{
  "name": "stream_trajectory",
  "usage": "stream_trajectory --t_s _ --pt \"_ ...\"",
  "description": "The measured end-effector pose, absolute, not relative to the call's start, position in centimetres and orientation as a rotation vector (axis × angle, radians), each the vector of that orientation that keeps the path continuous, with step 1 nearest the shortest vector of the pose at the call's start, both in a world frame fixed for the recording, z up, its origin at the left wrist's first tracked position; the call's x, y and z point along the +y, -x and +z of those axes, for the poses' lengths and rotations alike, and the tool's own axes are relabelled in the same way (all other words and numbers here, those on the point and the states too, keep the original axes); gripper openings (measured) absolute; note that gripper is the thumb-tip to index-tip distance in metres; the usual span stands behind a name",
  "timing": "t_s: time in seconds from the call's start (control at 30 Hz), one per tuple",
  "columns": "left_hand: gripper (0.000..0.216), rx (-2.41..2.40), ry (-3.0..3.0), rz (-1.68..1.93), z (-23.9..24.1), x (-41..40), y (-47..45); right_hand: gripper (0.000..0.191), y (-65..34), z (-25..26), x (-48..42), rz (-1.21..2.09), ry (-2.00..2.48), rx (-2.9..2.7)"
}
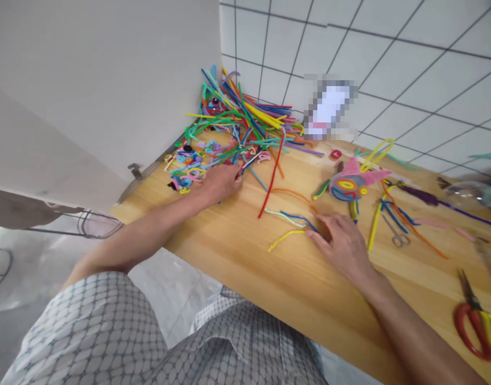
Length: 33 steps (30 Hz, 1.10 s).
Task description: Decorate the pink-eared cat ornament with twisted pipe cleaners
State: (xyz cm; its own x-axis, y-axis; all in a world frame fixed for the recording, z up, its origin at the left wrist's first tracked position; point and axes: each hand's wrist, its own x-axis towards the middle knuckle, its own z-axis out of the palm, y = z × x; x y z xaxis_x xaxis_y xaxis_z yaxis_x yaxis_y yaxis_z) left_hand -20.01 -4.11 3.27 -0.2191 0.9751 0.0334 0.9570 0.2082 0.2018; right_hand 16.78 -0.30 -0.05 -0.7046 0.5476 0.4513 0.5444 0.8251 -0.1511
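My left hand (pixel 224 181) reaches to the edge of a pile of short, curled pipe-cleaner pieces (pixel 193 160). Its fingers are curled together, and what they may hold is hidden. Right of it, a red pipe cleaner (pixel 272 179) lies lengthwise on the wood. My right hand (pixel 343 243) rests low over the table, thumb and fingers curved around the ends of pipe cleaners. From it fan out an orange strand (pixel 295 192), a blue strand (pixel 299 217), a pale green strand (pixel 285 215) and a yellow strand (pixel 285 239).
Long pipe cleaners (pixel 265 115) are heaped against the tiled wall. A fuzzy grey-and-pink figure (pixel 347 187) stands beyond my right hand. Small scissors (pixel 398 238), red-handled cutters (pixel 473 326) and a clear plastic item (pixel 469 193) lie to the right. A blurred phone (pixel 329 109) leans at the back.
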Motion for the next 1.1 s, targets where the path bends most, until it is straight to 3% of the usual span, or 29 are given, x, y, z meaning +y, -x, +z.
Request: stream_trajectory --t_s 0.2,0.33,0.5,0.6,0.8,1.1 --pt "0.032 2.393 -1.861 0.583 5.8 -2.7 24.5 0.010 -15.4 -0.9 0.1 0.287 0.782 -2.425" --pt "0.030 2.329 -1.976 0.529 5.9 -0.9 24.8 0.010 -15.2 -0.5 -0.2 0.346 0.701 -2.389" --pt "0.047 2.353 -2.014 0.197 4.1 1.3 21.2 0.012 -15.8 -0.4 -0.7 0.348 0.654 -2.427" --pt "0.038 2.418 -1.916 0.102 3.7 2.3 21.3 0.012 -16.0 -0.4 -0.8 0.340 0.626 -2.440" --pt "0.029 2.438 -1.874 0.206 4.4 3.7 23.9 0.012 -15.9 -0.4 -0.6 0.370 0.626 -2.428" --pt "0.034 2.393 -1.889 0.475 7.2 4.5 23.6 0.012 -15.8 -0.5 -0.5 0.372 0.627 -2.458"
